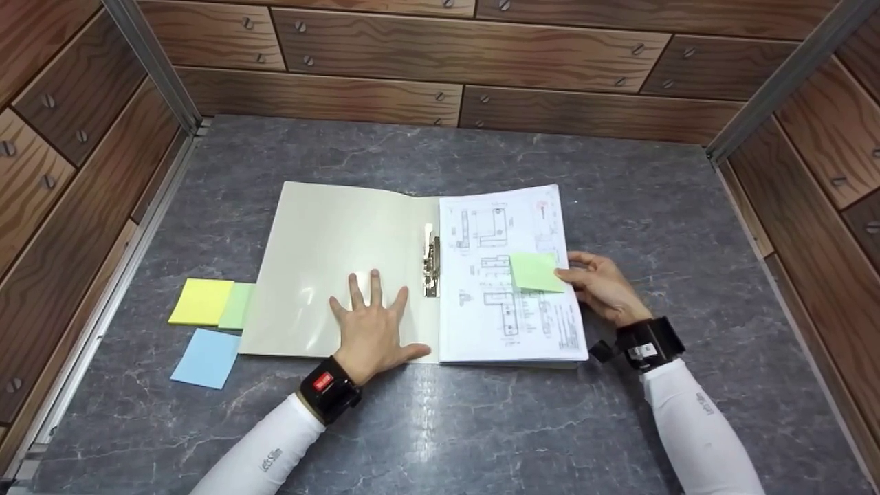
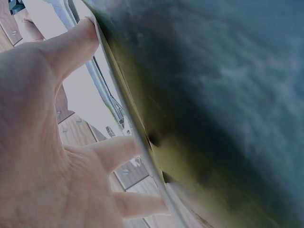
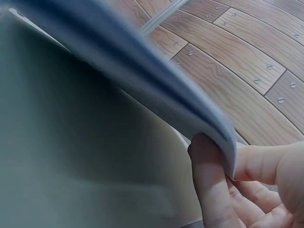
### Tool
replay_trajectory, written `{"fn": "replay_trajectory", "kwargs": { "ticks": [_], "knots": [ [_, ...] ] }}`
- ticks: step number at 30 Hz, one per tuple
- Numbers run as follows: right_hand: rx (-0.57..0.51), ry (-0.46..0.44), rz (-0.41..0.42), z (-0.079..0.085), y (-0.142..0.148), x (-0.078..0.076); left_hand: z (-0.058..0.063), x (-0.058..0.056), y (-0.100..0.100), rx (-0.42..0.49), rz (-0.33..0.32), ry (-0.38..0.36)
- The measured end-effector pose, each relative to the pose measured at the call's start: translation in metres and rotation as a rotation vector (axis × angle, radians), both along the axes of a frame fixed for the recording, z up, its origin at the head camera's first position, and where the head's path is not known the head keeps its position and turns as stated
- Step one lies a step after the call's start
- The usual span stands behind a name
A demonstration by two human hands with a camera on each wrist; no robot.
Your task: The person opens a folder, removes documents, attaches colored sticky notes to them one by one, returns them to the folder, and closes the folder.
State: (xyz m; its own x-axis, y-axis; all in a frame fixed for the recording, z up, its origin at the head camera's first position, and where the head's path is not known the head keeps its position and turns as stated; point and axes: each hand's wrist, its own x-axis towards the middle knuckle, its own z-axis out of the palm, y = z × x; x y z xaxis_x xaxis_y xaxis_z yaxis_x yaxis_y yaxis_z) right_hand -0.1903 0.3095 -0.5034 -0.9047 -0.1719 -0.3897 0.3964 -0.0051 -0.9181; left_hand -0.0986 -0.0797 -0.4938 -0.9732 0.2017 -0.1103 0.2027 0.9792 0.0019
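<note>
A cream lever-arch file folder (image 1: 323, 227) lies spread on the grey surface, its metal clip (image 1: 432, 261) along the middle. My left hand (image 1: 372, 337) rests on its left cover with straight, spread fingers, thumb near the spine. On the right side lies a stack of printed drawing sheets (image 1: 474, 344) with a green sticky note (image 1: 536, 271) on top. The right hand (image 1: 605, 289) pinches the sheets' right edge, thumb on top at the note's corner and fingers beneath. In the right wrist view the pinched sheets (image 3: 180, 90) are raised off the cover (image 3: 95, 199) below.
Left of the folder are a yellow sticky pad (image 1: 201, 301), a green pad (image 1: 236, 306) partly under the cover's edge, and a blue pad (image 1: 207, 357). Wood-patterned walls (image 1: 385, 51) with metal corner posts (image 1: 155, 62) enclose the table (image 1: 481, 433) at the back and sides.
</note>
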Motion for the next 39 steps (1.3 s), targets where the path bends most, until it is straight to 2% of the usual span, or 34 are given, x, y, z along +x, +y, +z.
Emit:
{"fn": "replay_trajectory", "kwargs": {
  "ticks": [10,22,33,39],
  "knots": [
    [-0.001,0.004,0.003,0.0,-0.005,-0.001,0.0,0.003,0.002,-0.013,-0.001,0.014],
    [0.015,0.004,0.01,-0.006,-0.012,-0.001,0.0,0.005,0.001,-0.021,-0.014,-0.015],
    [0.158,0.047,0.013,-0.009,-0.017,-0.002,0.0,0.004,0.001,-0.006,-0.021,-0.003],
    [0.318,0.104,0.017,-0.006,-0.021,0.001,0.001,0.004,0.001,0.005,-0.014,-0.016]
  ]
}}
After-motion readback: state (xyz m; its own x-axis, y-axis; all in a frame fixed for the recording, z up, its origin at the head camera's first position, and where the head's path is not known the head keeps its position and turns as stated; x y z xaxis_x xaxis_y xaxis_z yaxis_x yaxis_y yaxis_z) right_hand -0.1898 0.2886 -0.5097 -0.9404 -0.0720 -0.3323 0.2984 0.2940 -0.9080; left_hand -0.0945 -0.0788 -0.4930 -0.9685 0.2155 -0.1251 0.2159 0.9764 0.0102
